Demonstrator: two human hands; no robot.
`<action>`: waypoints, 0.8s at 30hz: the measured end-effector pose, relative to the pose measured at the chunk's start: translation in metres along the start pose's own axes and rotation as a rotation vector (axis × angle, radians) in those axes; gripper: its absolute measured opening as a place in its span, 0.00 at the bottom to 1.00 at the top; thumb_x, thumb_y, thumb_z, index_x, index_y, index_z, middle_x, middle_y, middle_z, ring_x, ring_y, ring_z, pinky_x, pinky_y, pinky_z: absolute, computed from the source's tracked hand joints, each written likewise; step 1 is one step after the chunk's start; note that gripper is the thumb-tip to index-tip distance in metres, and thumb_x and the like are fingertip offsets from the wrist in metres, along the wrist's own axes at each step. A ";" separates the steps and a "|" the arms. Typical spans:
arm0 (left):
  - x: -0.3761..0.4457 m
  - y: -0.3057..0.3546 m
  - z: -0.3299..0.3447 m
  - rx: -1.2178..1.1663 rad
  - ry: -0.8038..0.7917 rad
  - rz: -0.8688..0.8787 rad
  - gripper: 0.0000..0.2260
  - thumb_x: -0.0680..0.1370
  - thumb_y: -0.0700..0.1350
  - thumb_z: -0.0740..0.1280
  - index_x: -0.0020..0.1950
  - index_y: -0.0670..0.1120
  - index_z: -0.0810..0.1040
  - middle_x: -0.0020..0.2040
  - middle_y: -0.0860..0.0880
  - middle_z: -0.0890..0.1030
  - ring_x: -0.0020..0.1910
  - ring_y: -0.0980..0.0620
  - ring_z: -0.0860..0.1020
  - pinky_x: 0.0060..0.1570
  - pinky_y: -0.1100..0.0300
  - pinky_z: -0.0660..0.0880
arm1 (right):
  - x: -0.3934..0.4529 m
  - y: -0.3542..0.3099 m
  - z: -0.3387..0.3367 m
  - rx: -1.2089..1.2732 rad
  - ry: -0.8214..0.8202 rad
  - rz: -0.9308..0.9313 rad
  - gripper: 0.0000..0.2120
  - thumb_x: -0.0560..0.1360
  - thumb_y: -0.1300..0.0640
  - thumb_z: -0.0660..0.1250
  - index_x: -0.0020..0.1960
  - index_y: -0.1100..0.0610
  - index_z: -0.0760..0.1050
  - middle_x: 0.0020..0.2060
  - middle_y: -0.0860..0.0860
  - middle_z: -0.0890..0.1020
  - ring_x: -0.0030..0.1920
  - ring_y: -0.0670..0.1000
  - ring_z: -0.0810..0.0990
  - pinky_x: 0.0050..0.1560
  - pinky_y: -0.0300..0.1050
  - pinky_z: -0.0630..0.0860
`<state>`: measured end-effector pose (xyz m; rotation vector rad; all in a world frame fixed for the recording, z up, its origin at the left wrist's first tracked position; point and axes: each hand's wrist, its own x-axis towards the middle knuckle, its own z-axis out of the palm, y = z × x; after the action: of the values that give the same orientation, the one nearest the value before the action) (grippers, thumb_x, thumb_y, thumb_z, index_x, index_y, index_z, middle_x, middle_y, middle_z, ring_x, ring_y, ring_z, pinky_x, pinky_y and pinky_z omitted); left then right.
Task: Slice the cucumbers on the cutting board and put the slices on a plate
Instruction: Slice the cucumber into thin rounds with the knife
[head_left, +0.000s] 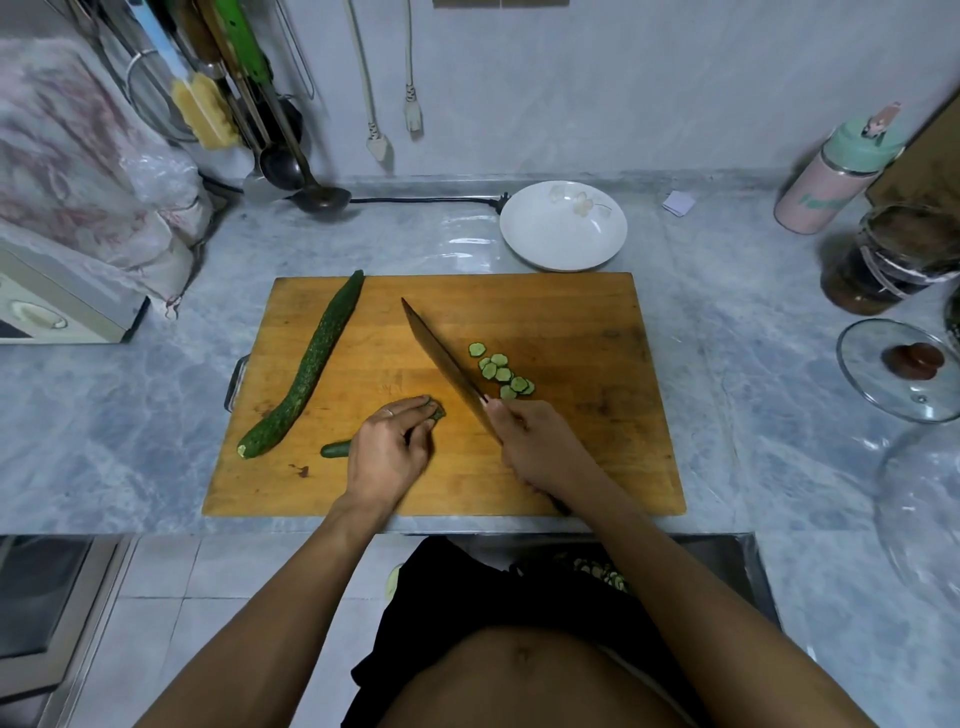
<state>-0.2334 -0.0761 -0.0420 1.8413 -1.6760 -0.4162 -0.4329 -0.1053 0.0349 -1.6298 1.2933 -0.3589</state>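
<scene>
On the wooden cutting board (571, 322) my left hand (387, 449) curls over a short cucumber piece (336, 449), whose dark end sticks out to the left and whose cut end shows at my fingertips. My right hand (540, 447) grips the handle of a long knife (441, 358). Its blade points up-left, just right of my left fingertips. Several thin cucumber slices (501, 371) lie in a row right of the blade. A whole long cucumber (306, 369) lies diagonally on the board's left side. A white plate (563, 226) stands behind the board, empty.
A glass lid (904, 369) and a dark jar (883, 260) stand on the counter at the right, with a pink-and-green bottle (836, 176) behind. Ladles (317, 192) hang at the back left above a covered appliance (62, 291). A black cable (426, 199) runs behind the plate.
</scene>
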 end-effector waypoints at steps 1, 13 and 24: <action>0.001 0.001 -0.001 -0.011 0.000 -0.016 0.11 0.75 0.38 0.71 0.56 0.45 0.84 0.56 0.49 0.83 0.58 0.52 0.79 0.59 0.54 0.76 | 0.000 0.002 -0.005 0.002 0.003 0.000 0.20 0.85 0.47 0.54 0.43 0.57 0.75 0.31 0.51 0.76 0.28 0.46 0.73 0.35 0.47 0.71; 0.026 0.056 -0.035 -0.099 0.016 0.317 0.10 0.73 0.40 0.65 0.48 0.42 0.84 0.48 0.49 0.83 0.49 0.52 0.79 0.52 0.55 0.76 | -0.017 0.017 -0.036 -0.624 0.010 -0.118 0.19 0.81 0.40 0.60 0.64 0.53 0.67 0.52 0.53 0.81 0.44 0.53 0.80 0.43 0.48 0.77; 0.065 0.075 -0.005 0.104 -0.472 0.133 0.21 0.76 0.49 0.69 0.68 0.48 0.76 0.71 0.49 0.72 0.71 0.50 0.68 0.68 0.60 0.64 | -0.036 0.030 -0.033 -0.618 -0.023 -0.182 0.19 0.79 0.38 0.63 0.59 0.51 0.66 0.53 0.54 0.83 0.45 0.54 0.82 0.45 0.51 0.80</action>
<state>-0.2797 -0.1392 0.0190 1.7830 -2.1535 -0.7658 -0.4881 -0.0896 0.0378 -2.2689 1.3165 -0.0412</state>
